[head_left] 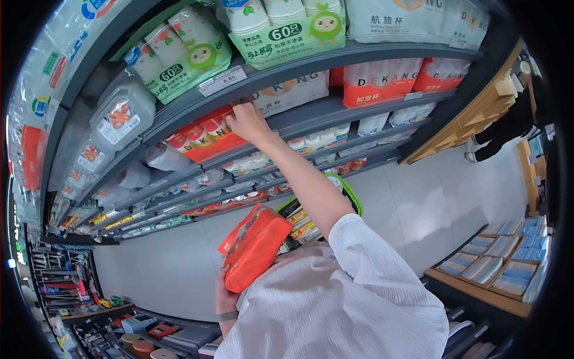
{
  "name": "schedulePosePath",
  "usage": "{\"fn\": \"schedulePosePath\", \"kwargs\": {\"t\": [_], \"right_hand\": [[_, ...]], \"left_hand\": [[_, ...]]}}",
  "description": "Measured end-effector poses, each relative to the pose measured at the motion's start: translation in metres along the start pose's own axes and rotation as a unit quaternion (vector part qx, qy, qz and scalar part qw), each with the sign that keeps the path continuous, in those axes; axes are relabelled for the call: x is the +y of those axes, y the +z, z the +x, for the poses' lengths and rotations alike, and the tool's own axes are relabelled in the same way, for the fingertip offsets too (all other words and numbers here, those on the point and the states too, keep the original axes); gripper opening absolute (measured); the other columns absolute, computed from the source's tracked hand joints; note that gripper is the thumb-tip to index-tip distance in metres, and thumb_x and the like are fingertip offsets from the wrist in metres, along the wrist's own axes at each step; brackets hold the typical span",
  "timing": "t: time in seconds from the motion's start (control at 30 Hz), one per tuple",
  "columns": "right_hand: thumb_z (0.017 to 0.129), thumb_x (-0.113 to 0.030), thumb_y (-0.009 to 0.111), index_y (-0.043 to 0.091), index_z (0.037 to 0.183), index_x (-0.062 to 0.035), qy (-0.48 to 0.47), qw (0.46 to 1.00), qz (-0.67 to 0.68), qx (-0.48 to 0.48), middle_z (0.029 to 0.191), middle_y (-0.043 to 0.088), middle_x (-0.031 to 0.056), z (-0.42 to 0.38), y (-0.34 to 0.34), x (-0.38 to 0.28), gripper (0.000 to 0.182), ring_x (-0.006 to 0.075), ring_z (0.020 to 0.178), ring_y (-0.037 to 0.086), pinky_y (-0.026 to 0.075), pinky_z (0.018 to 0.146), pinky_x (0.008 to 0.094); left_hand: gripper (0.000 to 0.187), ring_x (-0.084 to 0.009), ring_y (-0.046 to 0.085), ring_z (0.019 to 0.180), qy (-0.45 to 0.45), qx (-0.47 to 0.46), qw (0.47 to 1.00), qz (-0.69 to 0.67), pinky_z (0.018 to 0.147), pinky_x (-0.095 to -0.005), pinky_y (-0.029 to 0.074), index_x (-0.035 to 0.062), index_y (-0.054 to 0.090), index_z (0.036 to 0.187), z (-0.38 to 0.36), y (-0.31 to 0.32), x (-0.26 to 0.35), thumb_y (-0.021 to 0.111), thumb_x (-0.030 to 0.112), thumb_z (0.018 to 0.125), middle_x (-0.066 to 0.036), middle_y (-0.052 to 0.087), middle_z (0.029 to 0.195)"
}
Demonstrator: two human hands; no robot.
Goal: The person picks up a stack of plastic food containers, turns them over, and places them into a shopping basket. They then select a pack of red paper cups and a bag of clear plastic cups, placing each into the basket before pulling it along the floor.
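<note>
Bright, even shop light; heavy fisheye view.
Black vignette rings the frame, and the shelves (311, 63) bow into curves toward the edges. Soft glare on plastic packs (122, 116) at upper left and on the pale floor (418, 197). Shadows faint. Centre sharp; the far lower-left racks (66, 287) are small and smeared.

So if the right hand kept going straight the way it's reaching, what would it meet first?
The right hand is already at the shelf edge. Going straight on, it would likely meet the red pack of cups on that shelf first, though depth is hard to judge in this fisheye view.
</note>
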State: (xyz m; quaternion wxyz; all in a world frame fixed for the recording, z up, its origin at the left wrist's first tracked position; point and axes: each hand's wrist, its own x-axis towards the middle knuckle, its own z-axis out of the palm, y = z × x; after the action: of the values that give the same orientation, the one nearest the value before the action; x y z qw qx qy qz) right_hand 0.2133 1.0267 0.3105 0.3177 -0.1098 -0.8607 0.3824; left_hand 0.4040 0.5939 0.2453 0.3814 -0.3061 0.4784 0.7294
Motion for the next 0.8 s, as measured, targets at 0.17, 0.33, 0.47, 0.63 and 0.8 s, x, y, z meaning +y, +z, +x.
{"fn": "schedulePosePath", "kwargs": {"t": [0.17,0.33,0.47,0.63,0.8], "right_hand": [[0.082,-0.014,0.068,0.058,0.118,0.0081,-0.012,0.996,0.015,0.082,0.117,0.058,0.0331,0.002,-0.001,0.005,0.043,0.049,0.106,0.058,0.05,0.093,0.0522],[0.084,-0.015,0.07,0.049,0.126,0.0072,-0.018,0.999,-0.043,0.002,0.123,0.053,0.0311,-0.002,-0.008,0.005,0.052,0.0484,0.108,0.057,0.049,0.093,0.0524],[0.085,-0.013,0.071,0.051,0.123,0.0067,-0.017,0.994,-0.024,0.102,0.121,0.053,0.0282,-0.034,-0.027,-0.006,0.047,0.0462,0.11,0.056,0.05,0.092,0.0504],[0.086,-0.012,0.07,0.057,0.109,0.0048,-0.044,0.994,-0.03,0.091,0.116,0.055,0.0226,-0.082,-0.039,0.016,0.032,0.0418,0.107,0.059,0.051,0.089,0.0484],[0.088,-0.041,0.071,0.065,0.109,0.0038,0.232,0.957,0.001,-0.176,0.111,0.067,0.0245,-0.172,-0.044,0.078,0.05,0.0398,0.106,0.065,0.052,0.088,0.0425]], "left_hand": [[0.052,-0.0264,0.067,0.114,-0.01,-0.015,1.0,-0.016,0.097,-0.0427,0.056,0.0009,0.051,0.136,0.006,-0.009,-0.003,0.064,0.029,0.094,-0.016,0.064,0.132],[0.054,-0.0273,0.066,0.116,-0.029,-0.027,0.999,-0.023,0.098,-0.0437,0.056,-0.0001,0.048,0.138,0.006,-0.002,-0.003,0.062,0.029,0.095,-0.017,0.063,0.133],[0.054,-0.0275,0.066,0.117,-0.031,-0.024,0.999,0.0,0.099,-0.0441,0.055,0.0003,0.048,0.139,0.008,0.008,-0.005,0.062,0.029,0.095,-0.017,0.062,0.134],[0.057,-0.0271,0.064,0.12,-0.028,-0.031,0.999,0.032,0.101,-0.0432,0.053,0.0011,0.046,0.14,0.012,0.024,-0.005,0.063,0.03,0.095,-0.017,0.061,0.136],[0.058,-0.0269,0.064,0.119,-0.015,-0.042,0.998,0.049,0.101,-0.0422,0.053,0.0014,0.046,0.14,0.022,0.036,-0.006,0.065,0.03,0.094,-0.016,0.061,0.136]]}}
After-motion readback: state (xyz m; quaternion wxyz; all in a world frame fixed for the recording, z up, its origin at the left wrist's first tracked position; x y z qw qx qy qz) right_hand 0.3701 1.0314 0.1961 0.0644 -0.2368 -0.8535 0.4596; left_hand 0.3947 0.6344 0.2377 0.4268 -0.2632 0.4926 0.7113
